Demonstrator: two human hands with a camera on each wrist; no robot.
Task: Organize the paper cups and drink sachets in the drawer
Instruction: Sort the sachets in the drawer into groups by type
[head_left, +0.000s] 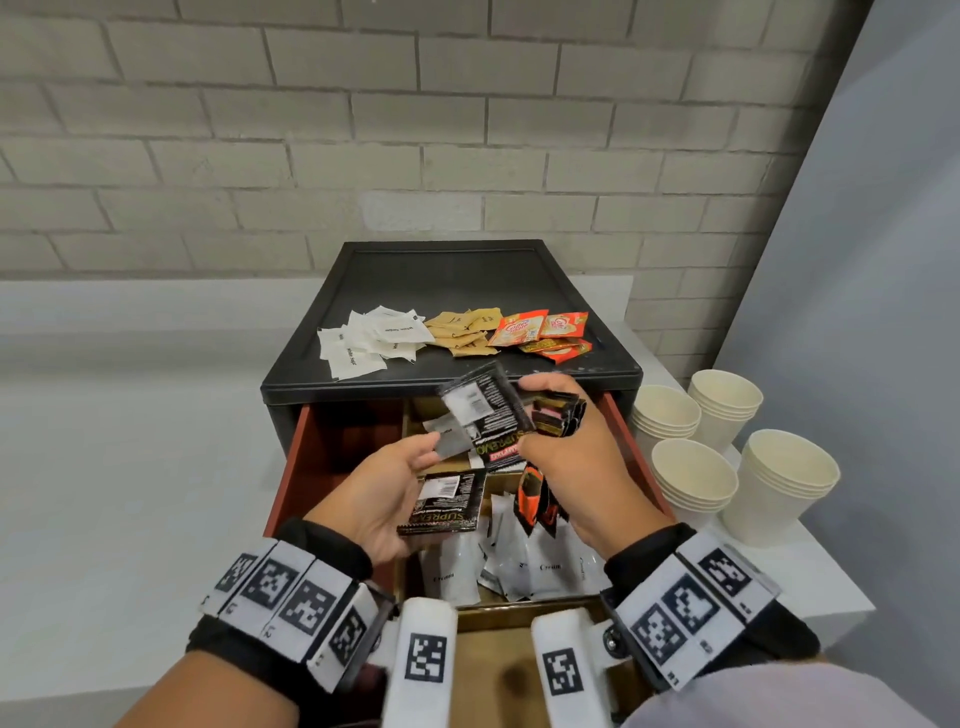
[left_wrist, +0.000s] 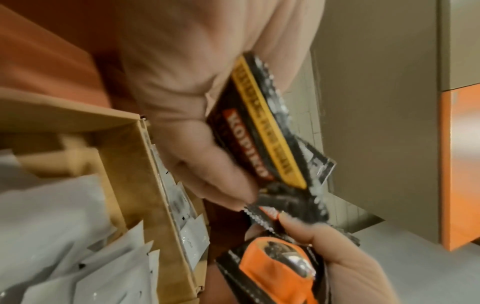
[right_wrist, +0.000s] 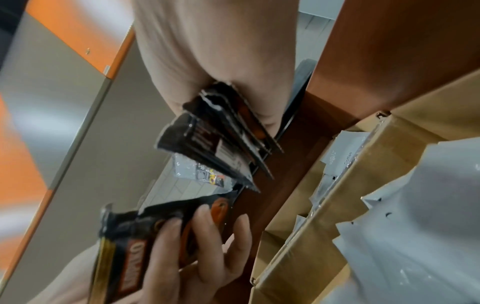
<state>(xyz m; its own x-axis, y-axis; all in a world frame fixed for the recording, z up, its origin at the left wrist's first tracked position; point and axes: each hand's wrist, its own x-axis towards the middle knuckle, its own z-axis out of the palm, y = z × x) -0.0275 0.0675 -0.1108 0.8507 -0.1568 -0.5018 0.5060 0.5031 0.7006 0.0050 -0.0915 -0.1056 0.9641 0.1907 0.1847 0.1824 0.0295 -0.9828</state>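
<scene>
Both hands hover over the open drawer (head_left: 298, 457). My left hand (head_left: 384, 493) holds a black coffee sachet (head_left: 447, 506) in its palm and pinches the edge of another (head_left: 480, 410) with thumb and fingertip. My right hand (head_left: 566, 441) grips a bundle of several black and orange coffee sachets (head_left: 556, 413), also seen as black sachets (right_wrist: 221, 142) fanned out in the right wrist view. The left wrist view shows a black and yellow sachet (left_wrist: 262, 133) under my fingers. White cream sachets (head_left: 524, 561) lie in the drawer's cardboard divider (left_wrist: 155, 185). Paper cups (head_left: 696, 478) stand to the right.
On the black cabinet top (head_left: 447, 275) lie sorted piles: white sugar sachets (head_left: 371, 338), brown sachets (head_left: 465, 330) and orange creamer sachets (head_left: 545, 332). Several stacks of cream paper cups (head_left: 779, 483) stand on the white counter (head_left: 130, 467) right of the cabinet. A brick wall rises behind.
</scene>
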